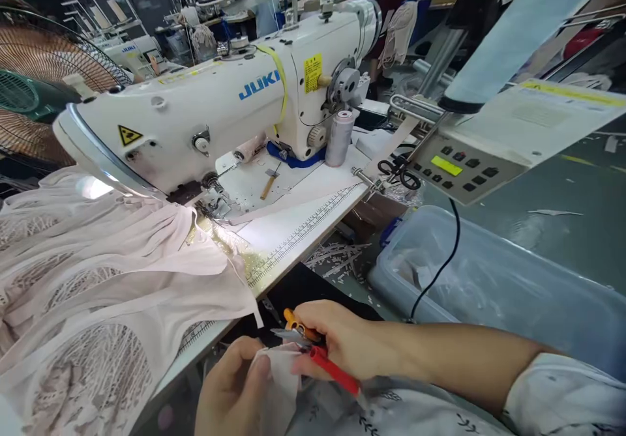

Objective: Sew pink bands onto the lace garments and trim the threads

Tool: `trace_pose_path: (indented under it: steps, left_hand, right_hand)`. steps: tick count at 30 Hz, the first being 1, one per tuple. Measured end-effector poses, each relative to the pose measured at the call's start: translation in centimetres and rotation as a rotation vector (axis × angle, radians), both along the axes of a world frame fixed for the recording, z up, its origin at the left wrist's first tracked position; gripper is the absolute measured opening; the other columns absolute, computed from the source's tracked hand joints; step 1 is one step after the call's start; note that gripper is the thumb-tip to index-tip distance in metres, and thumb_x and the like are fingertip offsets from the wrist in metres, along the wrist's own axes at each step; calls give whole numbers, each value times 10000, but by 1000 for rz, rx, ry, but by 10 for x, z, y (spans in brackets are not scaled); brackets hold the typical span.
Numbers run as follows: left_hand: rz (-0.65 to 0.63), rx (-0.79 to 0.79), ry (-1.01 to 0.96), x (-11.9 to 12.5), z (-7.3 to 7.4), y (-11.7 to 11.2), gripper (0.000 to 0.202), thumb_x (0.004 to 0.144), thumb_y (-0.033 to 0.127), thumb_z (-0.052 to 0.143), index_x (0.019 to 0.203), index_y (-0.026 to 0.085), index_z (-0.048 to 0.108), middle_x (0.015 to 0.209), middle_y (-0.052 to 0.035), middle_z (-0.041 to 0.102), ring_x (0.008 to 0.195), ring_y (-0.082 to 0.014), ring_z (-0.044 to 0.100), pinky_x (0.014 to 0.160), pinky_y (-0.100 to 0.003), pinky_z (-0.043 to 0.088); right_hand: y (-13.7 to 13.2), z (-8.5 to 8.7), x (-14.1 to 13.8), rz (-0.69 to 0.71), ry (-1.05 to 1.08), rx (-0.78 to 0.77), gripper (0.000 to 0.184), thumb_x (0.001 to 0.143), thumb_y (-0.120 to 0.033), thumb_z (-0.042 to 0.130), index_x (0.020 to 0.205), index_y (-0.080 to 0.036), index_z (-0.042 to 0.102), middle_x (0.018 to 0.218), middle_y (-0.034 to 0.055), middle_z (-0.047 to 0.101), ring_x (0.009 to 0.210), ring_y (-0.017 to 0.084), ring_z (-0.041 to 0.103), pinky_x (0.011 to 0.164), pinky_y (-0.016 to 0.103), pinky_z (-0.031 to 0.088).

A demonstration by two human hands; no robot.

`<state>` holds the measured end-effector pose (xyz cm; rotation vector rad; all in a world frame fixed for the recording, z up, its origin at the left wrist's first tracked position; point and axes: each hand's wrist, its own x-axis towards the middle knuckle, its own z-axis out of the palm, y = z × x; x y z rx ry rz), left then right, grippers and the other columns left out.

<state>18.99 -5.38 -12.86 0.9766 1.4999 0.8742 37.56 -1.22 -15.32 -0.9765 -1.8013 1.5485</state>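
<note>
Pale pink fabric fills the lower left of the frame, a heap of garments (195, 292) with lace-like patches, spread over the white worktable (274, 237) and bunched up under the head of a white sewing machine (215, 97). At the bottom centre, off the near edge of the table, the person's two hands meet over a small pale cloth piece (282, 387). The left hand (232, 384) has its upper edge pinched between thumb and fingers, and the rest of the cloth hangs down from there. The right hand (345, 338) is curled tightly around an orange-handled cutter (299, 328), whose metal blades point left and lie right at the cloth's top edge; whether they are parted or touching cannot be told. A red stick-like part (335, 371) juts out below the same fingers, and it is unclear whether it belongs to the cutter.

Printed ruler markings run along the table's near edge. On the table near the centre lies a small tool with a yellowish handle (267, 187), and a thread cone (341, 139) stands upright beside the machine. At the right of the frame, a control panel (457, 170) sits above a translucent plastic bin (391, 279).
</note>
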Motion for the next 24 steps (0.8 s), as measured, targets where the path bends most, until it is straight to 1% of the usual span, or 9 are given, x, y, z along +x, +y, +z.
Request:
trace_pose_path:
  steps: [2, 5, 8, 10, 13, 16, 18, 20, 24]
  left_hand:
    - [14, 0, -38, -1, -5, -1, 339, 648, 498, 742, 658, 183, 615, 600, 31, 563, 566, -110, 460, 536, -186, 365]
    - [26, -34, -118, 0, -5, 1, 358, 623, 494, 766, 643, 176, 601, 558, 40, 539, 531, -94, 435, 508, -183, 335]
    - [42, -74, -193, 4, 7, 7, 400, 575, 494, 800, 607, 159, 584, 500, 51, 514, 468, -61, 393, 471, -162, 287]
    - [39, -92, -246, 6, 19, 13, 414, 547, 480, 821, 589, 153, 571, 463, 63, 489, 425, -40, 358, 448, -151, 254]
    - [-5, -56, -282, 8, 27, 22, 385, 549, 446, 830, 589, 144, 593, 487, 45, 528, 444, -46, 393, 460, -152, 270]
    - [-23, -32, -294, 9, 16, 26, 370, 567, 444, 816, 589, 141, 607, 540, 17, 576, 504, -76, 452, 497, -173, 316]
    - [8, -54, -318, 10, 2, 25, 376, 559, 455, 815, 598, 143, 607, 552, 13, 583, 512, -86, 460, 507, -185, 333]
    - [47, -78, -345, 14, -10, 22, 377, 551, 456, 817, 619, 143, 617, 556, 10, 590, 509, -85, 458, 507, -186, 336]
    - [83, -105, -369, 20, -18, 19, 372, 539, 451, 820, 615, 142, 628, 554, 3, 596, 515, -92, 467, 515, -187, 344]
  right_hand:
    - [0, 2, -1, 25, 7, -84, 357, 686, -332, 660, 619, -187, 341, 610, -60, 377, 541, 69, 303, 460, 185, 270]
    - [3, 10, 0, 51, 32, -187, 256, 700, -242, 620, 654, -184, 376, 638, -54, 430, 533, 62, 350, 466, 179, 303]
    - [15, 25, 3, 108, 10, -216, 213, 721, -227, 613, 671, -177, 413, 588, -64, 437, 495, 56, 359, 453, 173, 314]
    - [27, 39, 6, 195, -40, -212, 199, 734, -235, 621, 678, -167, 443, 577, -54, 471, 504, 68, 409, 463, 175, 342]
    - [46, 63, 11, 304, -147, -118, 179, 745, -217, 625, 691, -161, 464, 595, -45, 497, 547, 85, 466, 489, 176, 370]
    - [56, 75, 14, 342, -331, 85, 237, 747, -219, 634, 646, -170, 425, 575, -58, 440, 525, 76, 411, 472, 175, 318]
    - [58, 73, 15, 376, -436, 173, 299, 741, -270, 660, 629, -176, 399, 575, -58, 414, 516, 76, 373, 465, 187, 289]
    - [58, 63, 18, 422, -496, 204, 354, 711, -366, 701, 651, -182, 405, 594, -53, 412, 521, 84, 363, 468, 199, 288]
    - [59, 43, 31, 460, -614, 296, 499, 613, -589, 723, 749, -175, 478, 664, -19, 467, 549, 114, 396, 482, 219, 290]
